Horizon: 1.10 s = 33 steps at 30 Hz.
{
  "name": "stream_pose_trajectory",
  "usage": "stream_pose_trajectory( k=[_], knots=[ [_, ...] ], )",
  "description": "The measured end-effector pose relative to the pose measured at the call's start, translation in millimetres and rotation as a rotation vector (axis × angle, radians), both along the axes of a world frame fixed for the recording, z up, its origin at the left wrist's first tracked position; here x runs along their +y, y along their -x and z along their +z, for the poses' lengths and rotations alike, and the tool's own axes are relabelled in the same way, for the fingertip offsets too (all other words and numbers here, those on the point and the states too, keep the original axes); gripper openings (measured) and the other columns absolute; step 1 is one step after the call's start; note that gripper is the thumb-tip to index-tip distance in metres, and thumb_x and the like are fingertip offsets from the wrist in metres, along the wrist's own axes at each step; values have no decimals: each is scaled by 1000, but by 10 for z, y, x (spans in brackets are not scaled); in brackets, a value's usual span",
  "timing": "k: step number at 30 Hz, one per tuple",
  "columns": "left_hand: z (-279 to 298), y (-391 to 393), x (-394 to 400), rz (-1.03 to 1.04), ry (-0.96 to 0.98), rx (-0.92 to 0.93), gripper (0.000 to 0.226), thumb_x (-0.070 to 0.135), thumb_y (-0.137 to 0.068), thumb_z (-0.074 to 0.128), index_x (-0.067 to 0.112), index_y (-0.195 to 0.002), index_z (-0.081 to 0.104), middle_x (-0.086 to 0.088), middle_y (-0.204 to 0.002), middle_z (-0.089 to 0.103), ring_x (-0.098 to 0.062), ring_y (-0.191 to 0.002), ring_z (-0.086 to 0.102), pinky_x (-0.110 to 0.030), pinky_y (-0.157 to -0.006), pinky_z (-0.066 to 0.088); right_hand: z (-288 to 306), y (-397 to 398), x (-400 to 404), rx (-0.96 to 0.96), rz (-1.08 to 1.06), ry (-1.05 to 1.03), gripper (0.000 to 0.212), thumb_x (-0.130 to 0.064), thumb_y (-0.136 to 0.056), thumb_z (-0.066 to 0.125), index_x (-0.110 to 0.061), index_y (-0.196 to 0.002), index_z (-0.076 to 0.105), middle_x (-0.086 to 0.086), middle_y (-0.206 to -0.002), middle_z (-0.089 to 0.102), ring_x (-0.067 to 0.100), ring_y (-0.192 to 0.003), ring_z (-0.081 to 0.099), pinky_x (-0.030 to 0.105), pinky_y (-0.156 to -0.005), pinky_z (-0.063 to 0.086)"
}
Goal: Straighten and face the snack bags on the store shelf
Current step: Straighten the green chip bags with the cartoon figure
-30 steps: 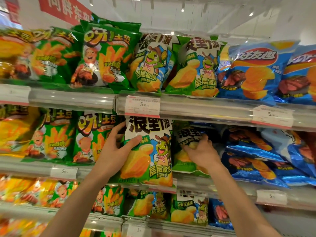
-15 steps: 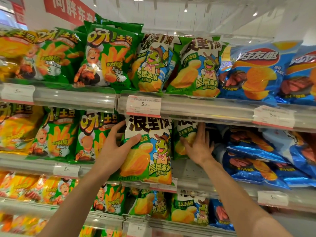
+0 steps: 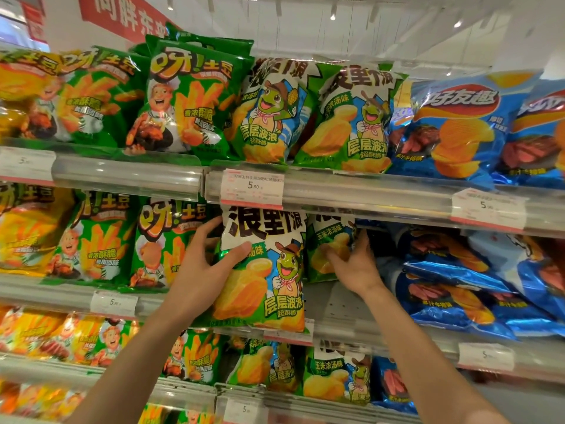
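Note:
A green and white turtle chip bag (image 3: 269, 270) stands upright at the front of the middle shelf (image 3: 342, 325). My left hand (image 3: 204, 267) grips its left edge, thumb across the front. Behind and to its right a second turtle chip bag (image 3: 327, 240) stands further back on the shelf. My right hand (image 3: 351, 264) holds that bag at its lower right side, fingers curled round it.
Green fries bags (image 3: 101, 240) fill the shelf to the left and blue chip bags (image 3: 458, 283) lie slumped to the right. Shelves above and below carry matching rows. Clear price rails with a price tag (image 3: 252, 188) run along each shelf edge.
My right hand went from a flat open palm on the rear bag to a grip on its lower side. The rear bag stands further back and more upright than a second ago. My left hand kept its hold.

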<state>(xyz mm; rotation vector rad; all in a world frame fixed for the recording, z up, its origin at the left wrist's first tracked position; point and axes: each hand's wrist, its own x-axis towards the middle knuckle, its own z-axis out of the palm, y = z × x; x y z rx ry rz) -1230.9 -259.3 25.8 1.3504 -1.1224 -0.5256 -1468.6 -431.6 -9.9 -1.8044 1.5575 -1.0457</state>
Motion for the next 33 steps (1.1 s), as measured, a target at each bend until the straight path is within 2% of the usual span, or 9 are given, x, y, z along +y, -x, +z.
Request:
stream_pose_trajectory(
  k=[5, 8, 12, 16, 21, 24, 26, 30, 33],
  knots=[
    [-83, 169, -76, -4, 9, -12, 71, 50, -81, 72, 44, -143, 37, 11, -126, 56, -8, -112, 59, -29, -83, 53, 203, 102, 501, -155, 42, 154, 78, -72, -83, 53, -25, -145, 41, -2, -135, 52, 18, -123, 53, 40, -104, 45],
    [-80, 389, -182, -26, 14, -5, 70, 51, -81, 73, 43, -142, 39, 25, -117, 55, -8, -112, 61, -39, -93, 56, 202, 61, 866, -230, 162, 69, 65, -66, -88, 52, -29, -140, 44, -17, -117, 59, 4, -108, 58, 28, -95, 46],
    [-126, 647, -309, -95, 5, -113, 77, 58, -81, 70, 43, -147, 34, 24, -125, 52, -1, -116, 56, -31, -99, 51, 121, 49, 907, -364, 166, 9, 62, -65, -83, 63, -32, -135, 49, -18, -115, 67, 8, -107, 65, 42, -97, 54],
    [-182, 537, -347, 19, 62, -252, 65, 55, -87, 66, 38, -145, 40, 15, -134, 51, 0, -113, 56, -24, -94, 48, 185, 217, 771, -420, 141, 21, 35, -47, -91, 64, -33, -122, 53, -21, -108, 64, 1, -105, 62, 22, -86, 48],
    [-401, 256, -503, 262, 130, -543, 60, 55, -87, 66, 29, -140, 51, -4, -147, 42, -20, -136, 33, -37, -107, 32, 214, 206, 577, -360, 146, 89, 54, -39, -98, 58, -27, -147, 39, -13, -122, 61, -2, -109, 58, 10, -84, 44],
    [-539, 232, -547, 215, 75, -548, 73, 63, -85, 63, 33, -148, 41, -3, -159, 25, -25, -146, 23, -49, -116, 28, 127, 130, 571, -161, 15, 205, 69, -51, -99, 47, -29, -157, 17, -2, -151, 42, 16, -138, 41, 35, -114, 35],
    [-613, 241, -546, 181, 70, -535, 78, 66, -84, 60, 36, -152, 34, 2, -163, 14, -25, -150, 17, -50, -118, 26, 80, 107, 674, -62, -97, 290, 79, -63, -94, 39, -27, -158, 8, 2, -163, 23, 23, -149, 23, 50, -120, 25],
    [-687, 240, -552, 182, 69, -518, 81, 69, -85, 57, 38, -154, 29, 3, -165, 7, -24, -153, 13, -52, -119, 26, -132, -25, 983, 88, -36, 281, 107, -86, -77, 43, -39, -154, -16, -10, -165, -5, 18, -151, 7, 51, -121, 17],
    [-714, 235, -557, 174, 71, -515, 81, 72, -85, 55, 40, -154, 27, 4, -165, 7, -23, -153, 13, -54, -119, 27, -256, -103, 979, 121, -42, 341, 114, -85, -75, 48, -35, -154, -17, -8, -164, -7, 23, -152, 7, 52, -121, 20]
  ],
)
